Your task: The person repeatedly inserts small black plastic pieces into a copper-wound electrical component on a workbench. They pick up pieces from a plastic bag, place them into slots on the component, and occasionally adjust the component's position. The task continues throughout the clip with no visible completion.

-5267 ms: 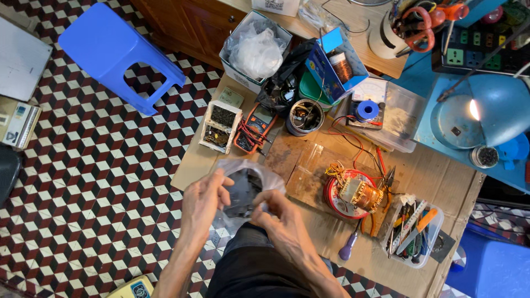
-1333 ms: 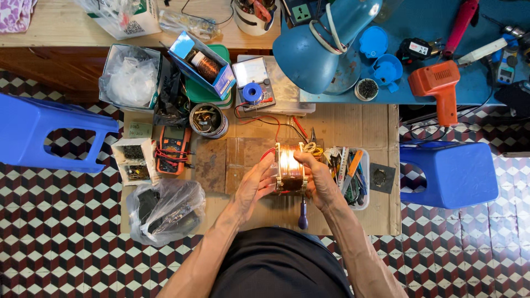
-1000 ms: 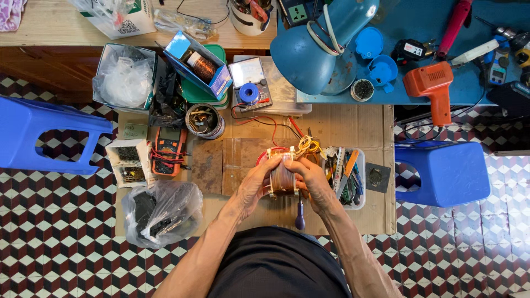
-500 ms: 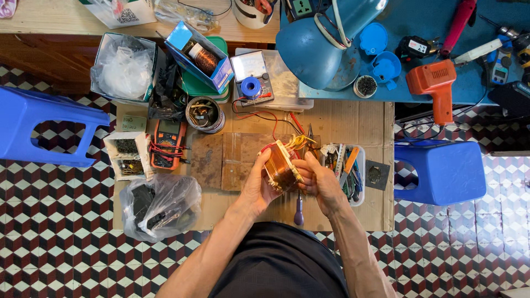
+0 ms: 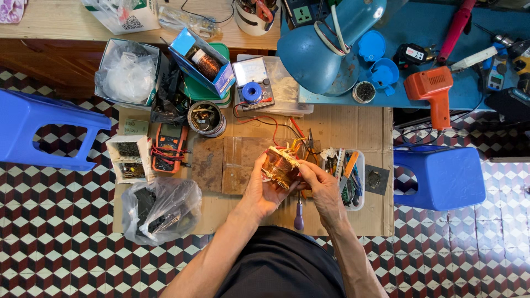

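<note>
- Over the middle of the cardboard-covered work surface (image 5: 342, 124), I see both hands raised a little and closed on one thing: a copper-wound coil (image 5: 280, 167) with a pale frame and loose yellow and orange leads at its top.
- My left hand (image 5: 259, 190) cups the coil from below and from its left side, fingers wrapped round it.
- My right hand (image 5: 320, 185) meets it from the right, thumb and fingertips pinching the coil's right edge.
- Just below the hands a purple-handled screwdriver (image 5: 298, 216) lies on the cardboard.
- Just right of my right hand stands a clear tray of small tools (image 5: 353, 182); a dark square plate (image 5: 376, 179) lies beside it.
- Left of the hands lie two brown flat plates (image 5: 223, 165), then an orange multimeter (image 5: 169, 146) with red leads.
- Near the lower left corner sits a clear plastic bag of dark parts (image 5: 160, 208).
- Above the coil, red wires run to a meter with a blue spool (image 5: 252, 91) on it, under a blue desk lamp (image 5: 326, 47).
- Blue plastic stools (image 5: 441, 176) stand at both sides on the checked floor.
</note>
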The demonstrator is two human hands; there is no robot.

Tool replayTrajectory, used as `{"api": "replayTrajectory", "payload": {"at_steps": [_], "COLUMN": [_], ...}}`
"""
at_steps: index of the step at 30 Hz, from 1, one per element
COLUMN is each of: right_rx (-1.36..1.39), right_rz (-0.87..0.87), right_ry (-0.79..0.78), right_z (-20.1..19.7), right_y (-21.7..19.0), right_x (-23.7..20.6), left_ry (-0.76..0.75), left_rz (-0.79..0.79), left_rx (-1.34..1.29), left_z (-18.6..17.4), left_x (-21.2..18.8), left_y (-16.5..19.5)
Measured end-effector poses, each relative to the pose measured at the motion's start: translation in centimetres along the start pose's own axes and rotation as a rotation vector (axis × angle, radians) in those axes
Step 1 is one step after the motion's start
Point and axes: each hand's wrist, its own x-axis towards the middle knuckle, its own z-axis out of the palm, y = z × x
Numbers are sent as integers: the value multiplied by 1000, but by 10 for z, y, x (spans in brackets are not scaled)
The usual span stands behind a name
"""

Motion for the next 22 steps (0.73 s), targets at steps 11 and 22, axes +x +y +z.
{"api": "replayTrajectory", "payload": {"at_steps": [11,22], "right_rx": [-15,88], "right_rz": [-134,-100], "right_ry": [-8,11], "right_z": [2,1], "right_y": [-4,11], "right_x": [-1,15], "left_ry": [-17,-68], "left_rz": [-54,-60], "left_rx": [-145,-102], "left_z": [4,2], "left_x": [-6,-13], "left_y": [-6,-6]}}
